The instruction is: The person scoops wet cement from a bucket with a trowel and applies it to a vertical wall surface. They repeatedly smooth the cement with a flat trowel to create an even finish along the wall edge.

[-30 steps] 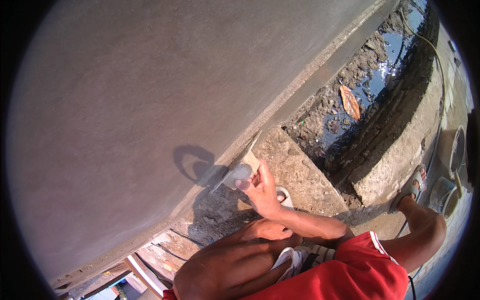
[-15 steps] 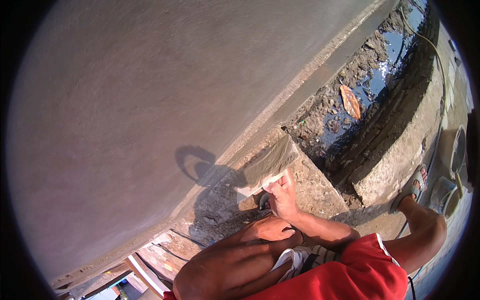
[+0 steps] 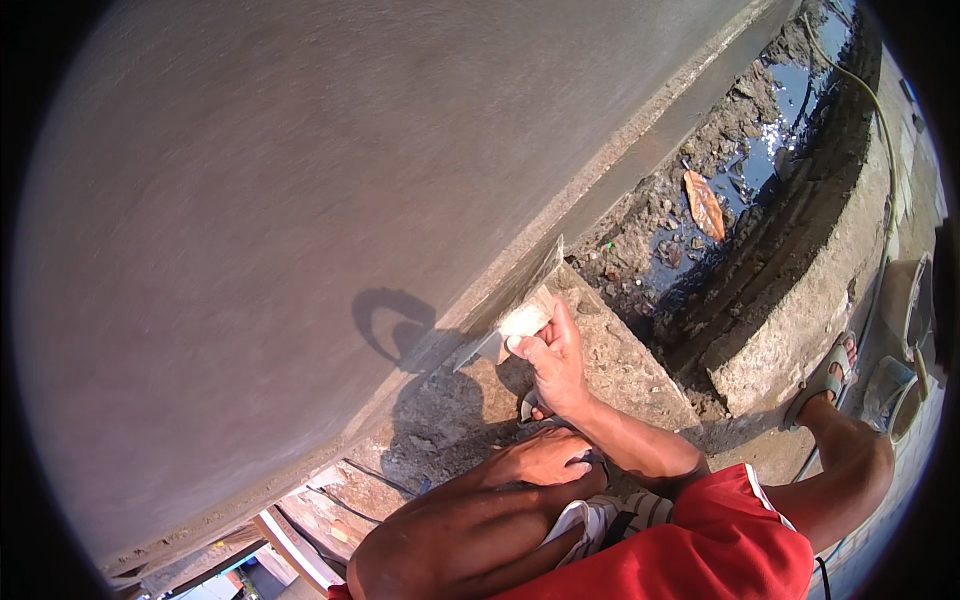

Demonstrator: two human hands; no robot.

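Note:
My right hand (image 3: 560,365) grips a plastering trowel (image 3: 526,314) by its pale, mortar-smeared handle, thumb on top. The trowel's thin blade stands nearly edge-on to me, against the lower band of the grey plastered wall (image 3: 250,200). Whether it touches the wall along its whole length I cannot tell. My left hand (image 3: 550,456) lies loosely over my bent knee, holding nothing, its fingers partly hidden. Beneath the trowel is a rough concrete slab (image 3: 625,365), where one of my sandaled feet shows in part behind the right hand.
Right of the slab runs a muddy ditch with dark water (image 3: 760,165) and a brown dry leaf (image 3: 704,206). A concrete kerb (image 3: 790,330) borders it. My other sandaled foot (image 3: 825,380) rests near buckets (image 3: 905,410) and a hose (image 3: 885,150). The wall's ledge slants across the view.
The trowel has tipped from showing its mortar-coated broad face to nearly edge-on, against the wall's base. My right hand has turned and shifted slightly left and up; my left hand stays put.

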